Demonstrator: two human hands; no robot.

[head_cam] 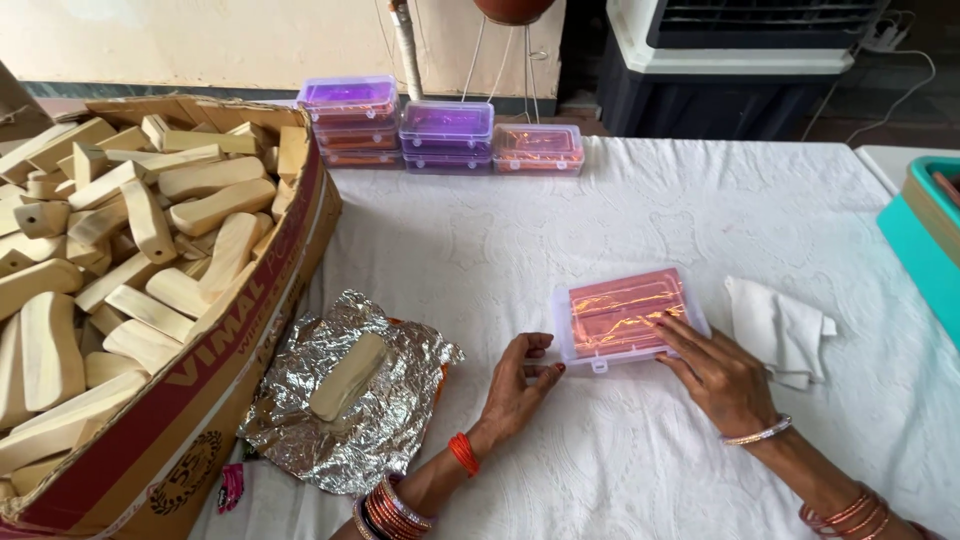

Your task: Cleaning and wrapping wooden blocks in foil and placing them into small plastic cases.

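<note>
Hands are seen from above on a table [640,200] covered by a white textured cloth. A small clear plastic box [625,320] with an orange-pink tint and a shut lid lies flat near the middle of the cloth, slightly to the right. Its long axis runs left to right, tilted a little so the right end sits farther away, and its small front latch points toward the near edge. The right hand [722,378] is laid on the box's near right corner, fingers stretched flat and spread over the lid, not curled around it. The left hand [517,385] rests on the cloth just beside the box's left end, fingers loosely bent, fingertips at or nearly at the box's edge; whether they touch it cannot be told. Bangles are worn on both wrists. To the left, a crumpled sheet of silver foil [350,400] is spread open with one pale wooden block [347,377] lying on it. Farther left, a large cardboard carton [200,400] is piled with many similar pale wooden blocks. At the far side, stacks of purple and orange plastic boxes [440,135] are lined up. A folded white cloth [775,325] lies just right of the box. A teal tray edge [925,240] shows at far right.
</note>
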